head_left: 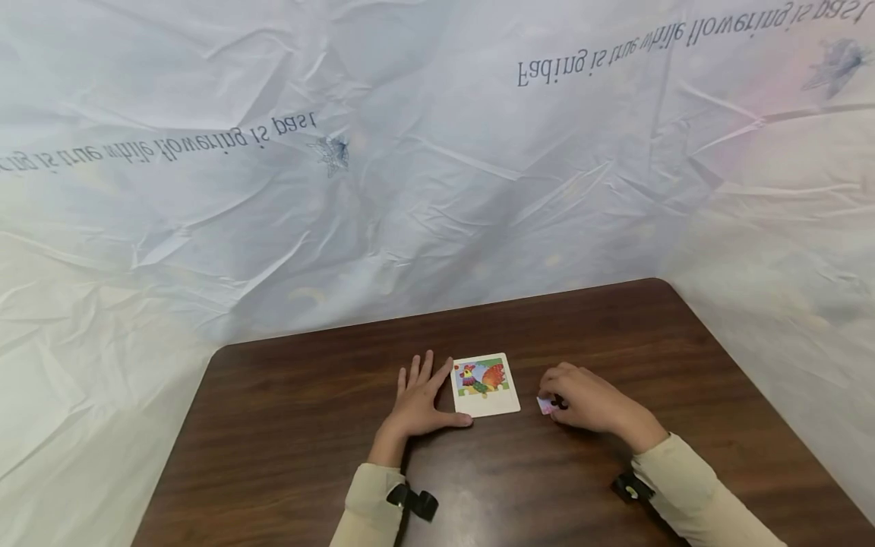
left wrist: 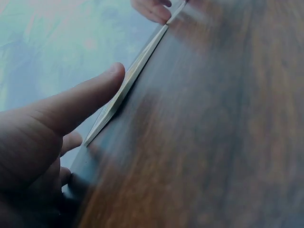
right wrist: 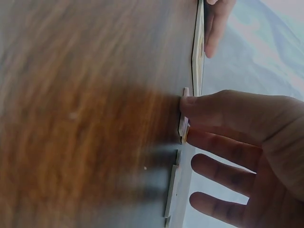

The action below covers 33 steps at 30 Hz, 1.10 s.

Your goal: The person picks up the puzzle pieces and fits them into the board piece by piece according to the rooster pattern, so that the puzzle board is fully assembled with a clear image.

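A square puzzle board with a pale frame lies on the dark table. Rooster-picture pieces fill its upper part, and a bare pale strip shows along the near side. My left hand rests at the board's left side with fingers spread; its thumb lies along the near edge. To the right of the board, my right hand pinches a pink and purple jigsaw piece between thumb and fingers, low over the tabletop. The right wrist view shows this thin piece edge-on, partly covered by the thumb.
Thin flat pieces lie on the table beyond the right hand's lower fingers in the right wrist view. The brown wooden table has a white printed sheet hanging behind it and at its sides.
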Tool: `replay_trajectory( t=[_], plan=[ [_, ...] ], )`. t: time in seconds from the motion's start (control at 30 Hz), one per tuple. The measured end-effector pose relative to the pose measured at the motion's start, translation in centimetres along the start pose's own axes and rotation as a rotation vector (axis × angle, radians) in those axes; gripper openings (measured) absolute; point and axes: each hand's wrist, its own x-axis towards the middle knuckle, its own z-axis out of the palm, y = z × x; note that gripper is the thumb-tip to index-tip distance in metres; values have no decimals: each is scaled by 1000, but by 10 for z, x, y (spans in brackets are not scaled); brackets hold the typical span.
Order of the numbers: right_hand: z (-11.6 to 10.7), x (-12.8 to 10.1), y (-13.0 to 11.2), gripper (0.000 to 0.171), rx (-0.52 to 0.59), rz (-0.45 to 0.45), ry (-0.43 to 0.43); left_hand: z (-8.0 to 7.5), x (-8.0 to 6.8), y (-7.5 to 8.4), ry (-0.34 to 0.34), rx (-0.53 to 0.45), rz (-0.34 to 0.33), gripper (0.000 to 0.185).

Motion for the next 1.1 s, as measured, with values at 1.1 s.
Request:
replay_trajectory(
  t=[1.1],
  plan=[
    [-2, 19, -13, 12, 68, 72, 37, 3, 0, 0, -2, 45, -8, 117]
  ],
)
